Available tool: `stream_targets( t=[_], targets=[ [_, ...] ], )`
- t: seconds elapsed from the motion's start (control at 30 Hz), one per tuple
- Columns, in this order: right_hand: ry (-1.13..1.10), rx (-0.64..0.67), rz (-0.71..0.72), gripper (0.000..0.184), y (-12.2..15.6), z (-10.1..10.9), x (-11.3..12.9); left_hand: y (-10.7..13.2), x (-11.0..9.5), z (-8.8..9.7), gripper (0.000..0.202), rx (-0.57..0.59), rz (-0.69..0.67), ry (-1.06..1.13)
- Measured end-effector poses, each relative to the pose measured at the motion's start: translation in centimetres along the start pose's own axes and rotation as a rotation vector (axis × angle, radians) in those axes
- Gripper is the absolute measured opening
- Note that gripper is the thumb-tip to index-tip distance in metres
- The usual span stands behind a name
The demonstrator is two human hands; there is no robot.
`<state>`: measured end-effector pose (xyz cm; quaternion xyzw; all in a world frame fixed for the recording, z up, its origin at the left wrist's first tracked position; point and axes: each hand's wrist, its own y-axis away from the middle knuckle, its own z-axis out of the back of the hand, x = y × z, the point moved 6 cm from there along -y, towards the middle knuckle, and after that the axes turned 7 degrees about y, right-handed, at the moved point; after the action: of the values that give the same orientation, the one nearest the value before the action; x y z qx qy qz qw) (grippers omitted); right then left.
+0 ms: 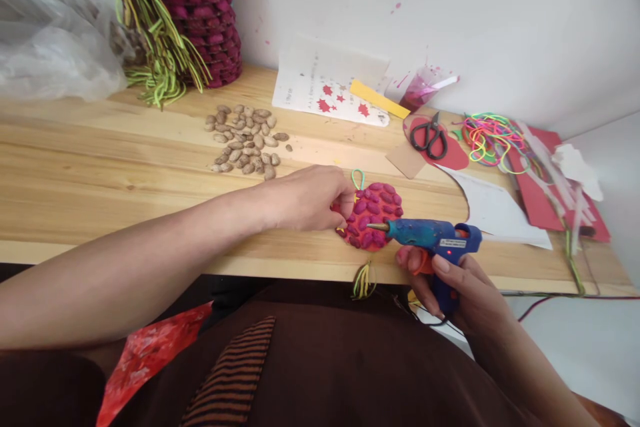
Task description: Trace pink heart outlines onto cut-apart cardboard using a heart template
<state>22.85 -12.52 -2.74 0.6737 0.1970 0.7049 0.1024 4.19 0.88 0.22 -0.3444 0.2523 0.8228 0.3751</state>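
Note:
A round red ornament (pixel 376 212) covered in magenta-dyed nut shells lies near the table's front edge. It has a green cord loop (pixel 358 179) at its top and a yellow-green tassel (pixel 363 281) hanging over the edge. At the ornament's left side is my left hand (pixel 320 199), fingers curled and closed together; whatever they pinch is hidden. My right hand (pixel 463 280) is wrapped around a blue glue gun (pixel 425 233) with an orange trigger and a lit red light. The gun's metal nozzle points left, just above the shells.
Loose brown shells (pixel 247 137) lie left of the ornament. Farther back are a magenta shell-covered vessel (pixel 210 20), plastic bag (pixel 55 40), printed paper (pixel 320 83) and plastic cup (pixel 420 90). On the right are black scissors (pixel 429 138), colored cords (pixel 493 140) and red card (pixel 540 197).

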Motion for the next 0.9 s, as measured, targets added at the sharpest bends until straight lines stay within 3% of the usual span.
stream_targets(
  t=[0.27, 0.73, 0.83, 0.9],
  targets=[
    [-0.023, 0.024, 0.052, 0.031, -0.2, 0.4, -0.2, 0.0, 0.3, 1.4, 0.002, -0.042, 0.044, 0.039],
    [-0.073, 0.136, 0.108, 0.025, -0.1, 0.8, -0.6, 0.0, 0.1, 0.5, 0.001, -0.027, 0.011, -0.043],
    [-0.117, 0.117, 0.139, 0.026, 0.1, 1.1, -0.3, -0.2, 0.6, 1.6, 0.012, -0.085, 0.023, 0.022],
    [-0.127, 0.096, 0.155, 0.026, 0.2, 1.2, 0.0, -0.4, 1.4, 2.9, 0.020, -0.191, 0.047, 0.010]
  ],
)
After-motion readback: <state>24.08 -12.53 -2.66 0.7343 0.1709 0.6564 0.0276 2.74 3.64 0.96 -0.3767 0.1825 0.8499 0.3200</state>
